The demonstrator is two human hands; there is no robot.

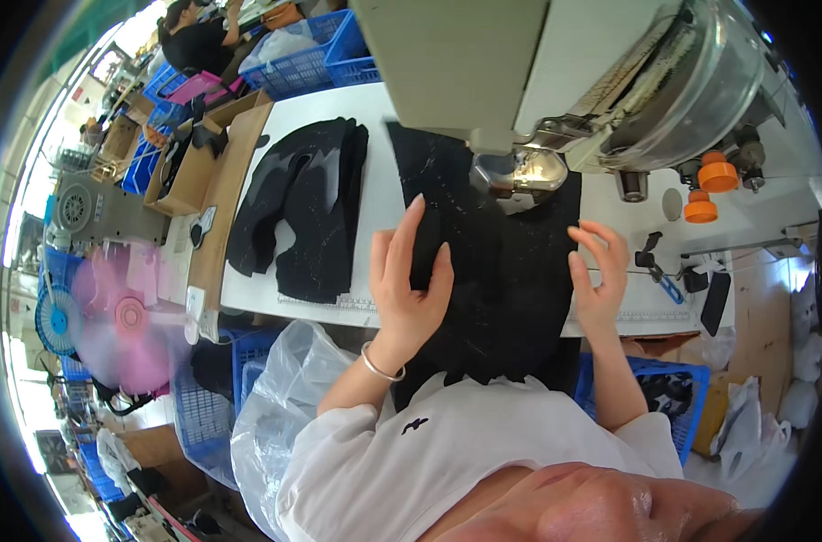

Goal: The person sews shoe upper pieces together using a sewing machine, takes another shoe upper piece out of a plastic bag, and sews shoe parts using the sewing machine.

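Black fabric (497,280) lies on the white table, running beneath the metal foot area of a sewing machine (456,68) and down toward the person's lap. At far left, a pink fan (131,316) stands near a blue basket (198,411). A clear plastic bag (280,425) hangs beside it, below a stack of black cut pieces (320,239) on the table. Next comes the left hand (409,285), thumb and forefinger spread apart over the fabric's left side, gripping nothing; whether the fingertips press on it, I cannot tell. The right hand (601,271) is at the fabric's right edge, fingers slightly bent and parted, contact unclear. Farther right are a small blue-handled tool (671,289) and orange knobs (718,172).
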